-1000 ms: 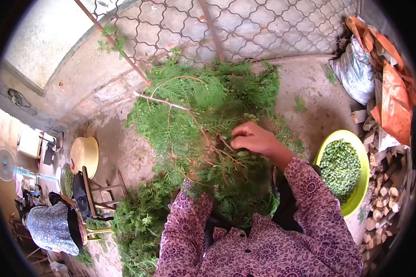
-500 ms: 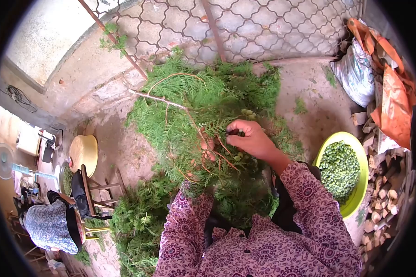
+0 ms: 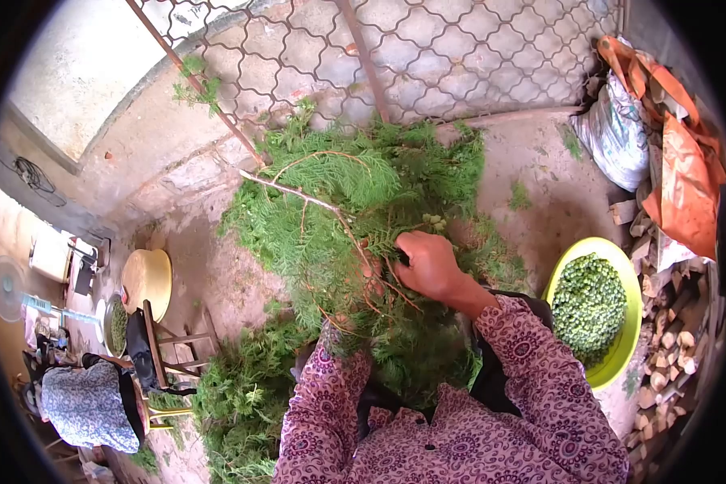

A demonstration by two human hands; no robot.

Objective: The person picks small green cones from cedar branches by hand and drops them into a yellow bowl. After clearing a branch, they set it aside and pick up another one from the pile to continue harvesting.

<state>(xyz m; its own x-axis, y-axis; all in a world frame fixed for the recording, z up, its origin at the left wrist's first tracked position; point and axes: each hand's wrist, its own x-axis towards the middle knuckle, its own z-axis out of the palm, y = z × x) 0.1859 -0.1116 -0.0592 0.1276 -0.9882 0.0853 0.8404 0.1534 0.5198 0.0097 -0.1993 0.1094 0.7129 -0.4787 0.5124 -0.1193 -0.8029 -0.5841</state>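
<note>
Softly feathery branch (image 3: 308,198), green, thin-stemmed, forked

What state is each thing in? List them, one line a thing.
Left hand: holding the branch, partly hidden by foliage
Right hand: fingers curled, close to the branch
Branch: leafy, off the ground
Yellow-green basin: upright, holding small green pieces
Firewood: cut, piled
Cable: coiled
Orange sheet: crumpled, draped

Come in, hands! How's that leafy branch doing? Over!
Left hand partly hidden under the branch. Right hand curled close by, grip unclear. In the way: green foliage screening the left hand.
</note>
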